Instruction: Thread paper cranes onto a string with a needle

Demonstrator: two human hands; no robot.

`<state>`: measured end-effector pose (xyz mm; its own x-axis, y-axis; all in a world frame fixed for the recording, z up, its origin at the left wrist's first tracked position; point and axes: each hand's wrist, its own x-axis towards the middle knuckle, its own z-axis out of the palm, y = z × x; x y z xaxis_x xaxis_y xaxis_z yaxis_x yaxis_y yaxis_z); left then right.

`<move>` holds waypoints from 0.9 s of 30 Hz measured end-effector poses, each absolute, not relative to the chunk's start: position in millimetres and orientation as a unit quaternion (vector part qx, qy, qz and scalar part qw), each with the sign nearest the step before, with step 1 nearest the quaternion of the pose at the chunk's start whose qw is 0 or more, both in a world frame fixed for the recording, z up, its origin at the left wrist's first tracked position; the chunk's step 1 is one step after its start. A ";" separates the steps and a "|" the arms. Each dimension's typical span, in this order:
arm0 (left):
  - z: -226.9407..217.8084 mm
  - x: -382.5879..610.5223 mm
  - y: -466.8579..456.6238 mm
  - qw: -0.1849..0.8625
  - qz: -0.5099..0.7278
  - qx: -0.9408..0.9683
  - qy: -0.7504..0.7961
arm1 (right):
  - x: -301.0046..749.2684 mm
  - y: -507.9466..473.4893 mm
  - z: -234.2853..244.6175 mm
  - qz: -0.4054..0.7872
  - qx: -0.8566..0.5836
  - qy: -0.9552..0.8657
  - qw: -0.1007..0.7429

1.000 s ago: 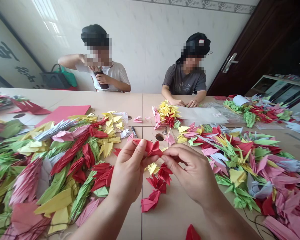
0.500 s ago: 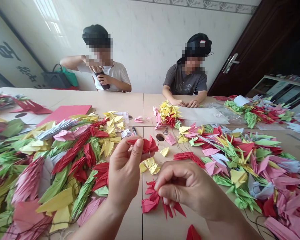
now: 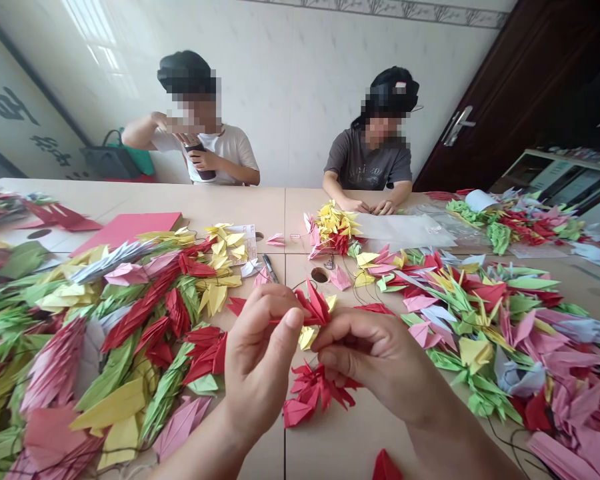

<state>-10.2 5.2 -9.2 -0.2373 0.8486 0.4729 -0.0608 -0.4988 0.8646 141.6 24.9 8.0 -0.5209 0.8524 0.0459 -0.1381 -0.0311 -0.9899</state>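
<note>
My left hand [image 3: 260,357] is closed on a folded red paper crane [image 3: 319,303], held up over the table between thumb and fingers. My right hand [image 3: 377,360] is pinched close beside the crane's right end. What its fingertips grip is too small to make out. Below the hands, a bunch of red paper cranes [image 3: 323,393] lies on the table, partly covered by my right fingers. Behind the held crane shows a small yellow folded paper piece [image 3: 307,337]. A lone red folded piece [image 3: 386,467] lies at the near edge.
Heaped strings of coloured paper cranes [image 3: 150,333] cover the left side, and another heap [image 3: 480,307] the right. A pen [image 3: 270,268] lies near a table hole [image 3: 320,275]. Across the table [image 3: 230,195] sit two people, one holding a dark bottle [image 3: 200,163].
My right hand has risen from near the red bunch to the crane in my left hand. The crane has tilted more upright, and the thin needle seen under it is now hidden.
</note>
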 end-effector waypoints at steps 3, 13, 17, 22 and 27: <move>-9.1 -9.5 5.9 0.341 0.688 0.519 0.374 | 141.4 25.3 8.5 0.611 -0.309 -0.608 0.402; -7.7 -10.4 8.0 0.425 0.677 0.469 0.375 | 142.9 24.9 7.1 0.533 -0.313 -0.644 0.452; -9.1 -10.8 6.1 0.416 0.668 0.498 0.363 | 137.8 25.3 1.7 0.537 -0.328 -0.601 0.494; -11.0 -12.2 6.4 0.379 0.662 0.548 0.342 | 138.4 25.5 1.5 0.495 -0.352 -0.614 0.504; -8.9 -9.8 8.4 0.334 0.658 0.576 0.352 | 139.0 24.4 2.4 0.421 -0.371 -0.638 0.528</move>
